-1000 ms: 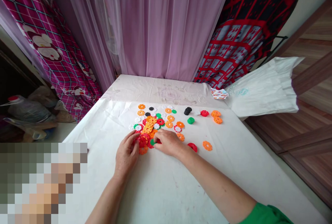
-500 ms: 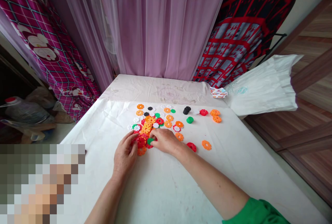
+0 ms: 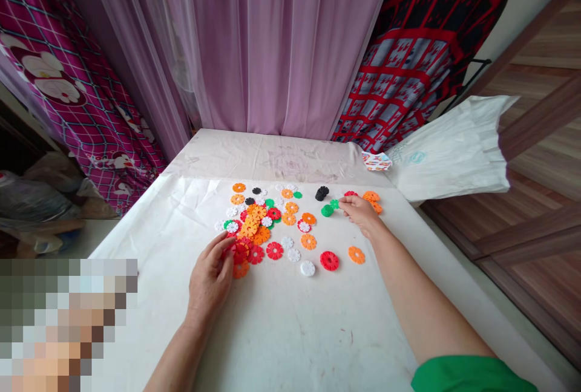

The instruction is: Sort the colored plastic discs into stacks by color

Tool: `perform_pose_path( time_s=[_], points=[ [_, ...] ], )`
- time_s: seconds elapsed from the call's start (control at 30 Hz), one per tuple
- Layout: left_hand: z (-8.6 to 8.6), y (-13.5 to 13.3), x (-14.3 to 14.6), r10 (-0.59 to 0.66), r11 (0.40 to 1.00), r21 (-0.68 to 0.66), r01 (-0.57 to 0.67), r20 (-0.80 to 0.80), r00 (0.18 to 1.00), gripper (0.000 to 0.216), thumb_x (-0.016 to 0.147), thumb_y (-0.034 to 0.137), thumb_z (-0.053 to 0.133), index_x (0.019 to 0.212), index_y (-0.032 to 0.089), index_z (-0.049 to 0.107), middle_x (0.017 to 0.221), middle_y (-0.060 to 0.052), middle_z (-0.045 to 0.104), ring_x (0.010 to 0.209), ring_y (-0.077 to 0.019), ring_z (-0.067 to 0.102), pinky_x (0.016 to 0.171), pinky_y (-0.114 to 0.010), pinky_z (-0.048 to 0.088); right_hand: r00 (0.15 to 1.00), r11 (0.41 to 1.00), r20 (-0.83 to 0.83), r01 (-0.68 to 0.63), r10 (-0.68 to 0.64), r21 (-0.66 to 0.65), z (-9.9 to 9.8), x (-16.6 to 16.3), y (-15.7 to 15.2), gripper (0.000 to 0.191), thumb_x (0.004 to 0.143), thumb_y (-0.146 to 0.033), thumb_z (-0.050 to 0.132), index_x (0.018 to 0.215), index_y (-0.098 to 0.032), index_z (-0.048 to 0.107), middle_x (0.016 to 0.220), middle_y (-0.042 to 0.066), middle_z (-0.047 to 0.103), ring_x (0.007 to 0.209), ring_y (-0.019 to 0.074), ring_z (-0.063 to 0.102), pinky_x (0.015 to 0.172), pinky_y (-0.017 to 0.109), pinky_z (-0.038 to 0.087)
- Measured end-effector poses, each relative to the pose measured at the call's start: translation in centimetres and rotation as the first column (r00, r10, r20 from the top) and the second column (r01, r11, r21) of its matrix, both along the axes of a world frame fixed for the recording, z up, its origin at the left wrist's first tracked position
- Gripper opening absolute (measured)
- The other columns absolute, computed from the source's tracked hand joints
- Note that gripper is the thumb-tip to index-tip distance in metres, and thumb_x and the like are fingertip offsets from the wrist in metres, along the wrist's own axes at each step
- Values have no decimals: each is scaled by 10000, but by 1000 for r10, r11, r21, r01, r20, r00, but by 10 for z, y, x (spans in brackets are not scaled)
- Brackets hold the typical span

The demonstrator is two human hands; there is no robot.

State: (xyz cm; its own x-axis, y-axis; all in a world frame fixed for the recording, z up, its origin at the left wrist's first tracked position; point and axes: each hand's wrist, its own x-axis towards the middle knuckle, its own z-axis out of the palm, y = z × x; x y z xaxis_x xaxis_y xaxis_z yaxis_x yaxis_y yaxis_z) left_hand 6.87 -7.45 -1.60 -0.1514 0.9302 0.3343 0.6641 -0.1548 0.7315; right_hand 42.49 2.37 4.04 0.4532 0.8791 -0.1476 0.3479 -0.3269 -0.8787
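A loose pile of plastic notched discs in orange, red, white, green and black lies on the table. My left hand [image 3: 211, 271] rests at the pile's left edge, fingers loosely curved and apart, fingertips against the red discs [image 3: 240, 251]. Pinched in my right hand [image 3: 361, 212] is a green notched disc [image 3: 334, 204], held beside a small green stack [image 3: 327, 211]. A black stack [image 3: 322, 193] stands just behind these. Partly behind my right hand are a red disc [image 3: 350, 194] and an orange group [image 3: 372, 197].
A white cloth covers the table [image 3: 281, 331]. At its back right are a white bag [image 3: 454, 153] and a small patterned paper piece [image 3: 376, 161]. Nearer me sit a white disc stack [image 3: 307, 268] and a red disc stack [image 3: 329, 261]. A blurred patch hides the lower left.
My right hand has moved right from the pile to the green stack, carrying the green disc. My left hand stays by the pile. The view has shifted slightly.
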Motion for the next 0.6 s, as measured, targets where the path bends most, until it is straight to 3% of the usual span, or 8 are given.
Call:
perform_pose_path(
  time_s=[0.27,0.37,0.5,0.6],
  points=[
    [0,0,-1,1,1000,-1,-1,-11,1000,318,874,391,475,1063,267,699,1266,-35,655,1113,-208,635,906,-339,535,998,998,40,-51,52,-22,-22,1,9,93,696,-235,617,756,-172,650,662,-14,608,600,119,554,554,218,434],
    [-1,0,-1,2,1000,-5,-2,-11,1000,319,874,392,474,1065,269,698,1267,-33,654,1109,-206,638,896,-336,539,976,998,206,-62,67,-32,-27,7,10,97,726,-264,621,754,-183,666,724,7,650,693,145,595,641,243,465],
    [-1,0,-1,4,1000,-6,-4,-14,1000,315,873,388,477,1065,269,697,1273,-32,651,1113,-207,635,880,-335,545,831,984,531,-173,165,-36,-20,11,18,228,752,-273,634,963,-203,689,949,35,701,825,165,634,769,277,486],
    [-1,0,0,-3,1000,3,4,-6,1000,316,878,377,475,1076,263,694,1277,-41,647,1134,-209,624,926,-351,529,631,929,728,-371,268,-20,-6,10,33,469,735,-242,662,1201,-212,621,1219,71,639,1021,194,617,908,304,463]
  ],
)
